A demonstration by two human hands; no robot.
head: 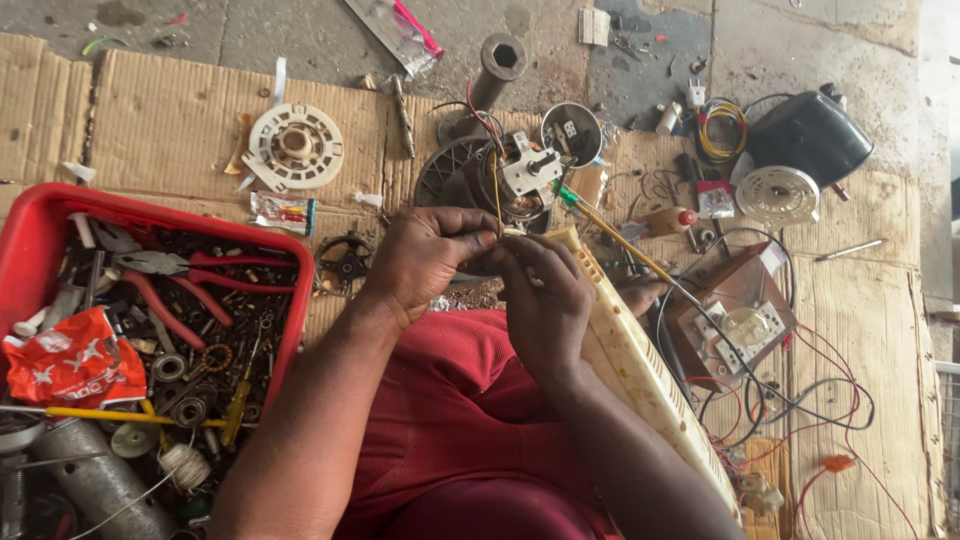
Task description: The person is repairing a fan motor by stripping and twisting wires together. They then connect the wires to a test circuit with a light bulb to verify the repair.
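My left hand (425, 258) and my right hand (545, 300) meet above my lap, fingertips pinched together on a thin yellow wire (495, 195). That wire rises to a small electric motor (500, 178) with a dark round housing and a white terminal block, lying on the cardboard just beyond my hands. A cream slotted plastic cover (640, 365) leans across my right forearm and thigh. Red cloth on my legs (450, 400) fills the space under both wrists.
A red plastic bin (30, 235) at left holds red-handled pliers (185, 275), washers, screws and a yellow-handled tool. On the cardboard (170, 125) lie a white round disc (295, 145), a black motor casing (808, 135), a brown timer box (740, 315) with tangled wires, and a socket tube (497, 65).
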